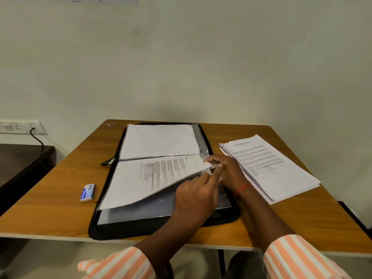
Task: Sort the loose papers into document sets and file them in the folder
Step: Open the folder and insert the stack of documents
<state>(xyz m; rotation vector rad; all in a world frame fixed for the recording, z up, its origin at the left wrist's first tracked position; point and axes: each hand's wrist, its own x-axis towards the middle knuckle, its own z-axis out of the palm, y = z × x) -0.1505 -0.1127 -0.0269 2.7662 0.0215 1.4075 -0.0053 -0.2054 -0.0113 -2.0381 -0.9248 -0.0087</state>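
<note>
Folder's (96,226) printed sheet (141,184) pinched by left hand (195,196) and right hand (225,170).

black zip-up fabric folder (94,228) open flat mid brown wooden table (60,198) | thick white printed paper stack (281,174) right of it | small blue-white cardboard box (88,192) left | lifted white printed sheet (141,182) over folder's near half

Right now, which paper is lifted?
The printed sheet in the black zip folder's near half, held by left hand and right hand; the far white sheet and loose stack lie flat.
</note>
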